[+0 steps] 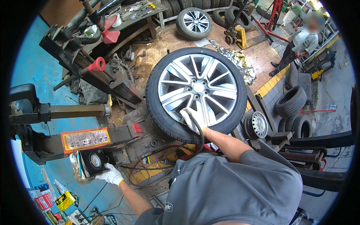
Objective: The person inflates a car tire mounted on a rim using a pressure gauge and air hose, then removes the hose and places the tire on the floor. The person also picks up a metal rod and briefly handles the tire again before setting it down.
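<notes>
Two white-gloved hands: at lower left, the left hand point(111, 174) touches a black gauge box point(87, 165), its grip unclear; at centre, the right hand point(198, 116) closes around a black hose point(203, 139) curving toward bottom centre; a tug might jerk it loose. Beyond, mid-frame, the wheel point(198, 88) faces the camera, round, without long axis.

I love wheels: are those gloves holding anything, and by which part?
The right hand holds the black hose near its end, at the wheel. The left hand touches the gauge box at its edge; grip unclear.
</notes>
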Motion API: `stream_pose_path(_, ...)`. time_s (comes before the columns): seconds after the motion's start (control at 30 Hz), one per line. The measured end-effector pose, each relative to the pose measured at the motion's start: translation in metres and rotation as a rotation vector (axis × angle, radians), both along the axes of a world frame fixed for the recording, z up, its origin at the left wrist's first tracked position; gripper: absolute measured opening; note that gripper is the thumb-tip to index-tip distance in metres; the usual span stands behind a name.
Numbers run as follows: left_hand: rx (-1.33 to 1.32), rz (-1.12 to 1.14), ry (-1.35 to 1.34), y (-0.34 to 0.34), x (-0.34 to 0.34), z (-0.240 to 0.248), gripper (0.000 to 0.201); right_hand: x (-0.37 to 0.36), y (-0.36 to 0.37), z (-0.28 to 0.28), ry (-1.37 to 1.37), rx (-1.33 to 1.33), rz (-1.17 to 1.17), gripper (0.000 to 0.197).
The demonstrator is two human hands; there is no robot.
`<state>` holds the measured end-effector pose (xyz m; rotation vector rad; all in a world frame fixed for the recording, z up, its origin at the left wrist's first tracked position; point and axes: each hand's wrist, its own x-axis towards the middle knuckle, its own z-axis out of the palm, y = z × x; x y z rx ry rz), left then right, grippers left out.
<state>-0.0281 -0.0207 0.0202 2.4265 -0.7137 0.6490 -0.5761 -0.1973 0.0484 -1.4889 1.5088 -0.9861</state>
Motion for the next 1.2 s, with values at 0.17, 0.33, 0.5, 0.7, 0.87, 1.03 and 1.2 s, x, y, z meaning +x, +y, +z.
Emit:
stream_pose_path(0.17, 0.025, 0.002, 0.123, -0.002, -0.006, 0.004, 0.133, -0.002, 0.0, 0.0, 0.013, 0.003, -0.005, 0.03)
stream_pose_path(0.33, 0.062, 0.021, 0.033, 0.005, 0.013, -0.01, 0.136, -0.001, 0.001, 0.004, 0.006, 0.003, 0.012, 0.032)
stream_pose_path(0.5, 0.048, 0.03, 0.053, 0.002, 0.009, -0.009, 0.137, -0.003, 0.001, 0.003, 0.03, -0.037, 0.031, 0.032)
stream_pose_path(0.7, 0.009, 0.017, 0.124, 0.002, -0.001, 0.003, 0.139, -0.002, 0.001, 0.004, -0.003, 0.019, 0.028, 0.033)
stream_pose_path(0.87, 0.04, 0.022, 0.101, -0.003, -0.009, 0.013, 0.139, -0.002, 0.001, -0.002, -0.007, -0.035, -0.001, 0.032)
stream_pose_path(1.03, 0.084, 0.028, 0.067, 0.004, -0.002, 0.007, 0.137, -0.001, 0.002, 0.007, 0.029, -0.031, 0.017, 0.03)
stream_pose_path(1.2, 0.066, 0.048, 0.123, -0.001, -0.01, 0.01, 0.132, -0.003, 0.001, 0.004, 0.037, -0.002, 0.012, 0.031)
